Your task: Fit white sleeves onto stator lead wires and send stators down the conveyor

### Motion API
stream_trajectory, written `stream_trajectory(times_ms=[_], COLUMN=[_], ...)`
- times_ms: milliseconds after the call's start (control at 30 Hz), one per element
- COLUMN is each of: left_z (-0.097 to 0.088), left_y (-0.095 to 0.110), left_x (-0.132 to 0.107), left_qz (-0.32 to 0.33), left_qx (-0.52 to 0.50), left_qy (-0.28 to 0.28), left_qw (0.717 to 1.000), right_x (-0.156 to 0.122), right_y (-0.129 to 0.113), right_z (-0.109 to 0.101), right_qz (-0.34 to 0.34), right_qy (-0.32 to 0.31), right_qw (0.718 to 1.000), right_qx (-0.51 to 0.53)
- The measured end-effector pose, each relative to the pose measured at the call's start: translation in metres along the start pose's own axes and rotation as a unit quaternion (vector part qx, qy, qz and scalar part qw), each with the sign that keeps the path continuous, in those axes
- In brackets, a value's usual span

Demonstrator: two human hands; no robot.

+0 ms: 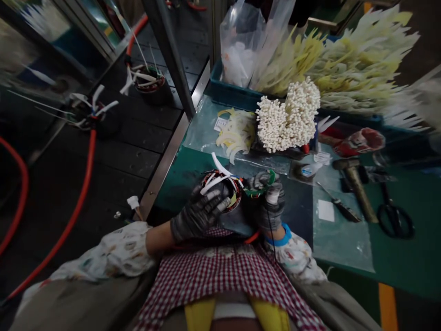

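Both my hands wear dark grey gloves and meet at the near edge of a green table (406, 257). My left hand (198, 214) is closed around a round wound coil part (234, 191) with copper windings and white sleeves sticking up from it. My right hand (270, 202) is closed beside the coil, pinching something small with a green bit at its fingertips; I cannot make out what it is.
A bundle of white-tipped sticks (289, 115) and loose pale strips (237, 133) lie behind the hands. A blue bin (229, 94) holds yellowish ties and plastic bags. A hammer (354, 186), scissors (394, 216) and a small blade (339, 204) lie to the right. Similar coils (149, 80) and orange hoses (77, 202) sit on the dark surface to the left.
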State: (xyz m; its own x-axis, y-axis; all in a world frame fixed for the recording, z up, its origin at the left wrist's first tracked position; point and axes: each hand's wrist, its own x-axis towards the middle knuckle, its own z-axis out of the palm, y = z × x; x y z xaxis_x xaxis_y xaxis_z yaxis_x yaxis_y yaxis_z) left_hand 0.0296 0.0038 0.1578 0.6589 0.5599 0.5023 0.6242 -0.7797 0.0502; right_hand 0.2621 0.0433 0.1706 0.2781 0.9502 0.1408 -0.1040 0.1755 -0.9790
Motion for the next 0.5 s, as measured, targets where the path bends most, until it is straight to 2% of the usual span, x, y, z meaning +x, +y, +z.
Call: stream_trajectory(times_ms=[67, 167, 300, 400, 433, 500], left_z=[0.003, -0.003, -0.01, -0.014, -0.017, -0.024], left_y=[0.0, 0.005, 0.018, 0.02, 0.018, 0.011], left_x=[0.0, 0.005, 0.007, 0.003, 0.001, -0.005], left_qz=[-0.016, -0.073, -0.101, -0.068, -0.05, -0.011], left_qx=[-0.016, -0.04, 0.025, 0.026, 0.01, -0.026], left_qy=[-0.028, -0.051, 0.004, 0.003, -0.002, 0.006], left_qw=[0.999, 0.995, 0.995, 0.997, 0.999, 1.0], right_x=[0.0, -0.001, -0.006, -0.012, -0.014, -0.015], right_y=[0.001, 0.002, 0.0, -0.007, -0.01, -0.016], right_z=[0.0, -0.001, -0.006, -0.007, -0.006, -0.001], right_qz=[-0.005, -0.018, -0.059, -0.133, -0.163, -0.219], right_qy=[-0.002, -0.01, -0.031, -0.122, -0.165, -0.247], right_qw=[1.0, 0.999, 0.996, 0.979, 0.965, 0.919], right_qx=[-0.008, -0.031, -0.057, -0.097, -0.122, -0.214])
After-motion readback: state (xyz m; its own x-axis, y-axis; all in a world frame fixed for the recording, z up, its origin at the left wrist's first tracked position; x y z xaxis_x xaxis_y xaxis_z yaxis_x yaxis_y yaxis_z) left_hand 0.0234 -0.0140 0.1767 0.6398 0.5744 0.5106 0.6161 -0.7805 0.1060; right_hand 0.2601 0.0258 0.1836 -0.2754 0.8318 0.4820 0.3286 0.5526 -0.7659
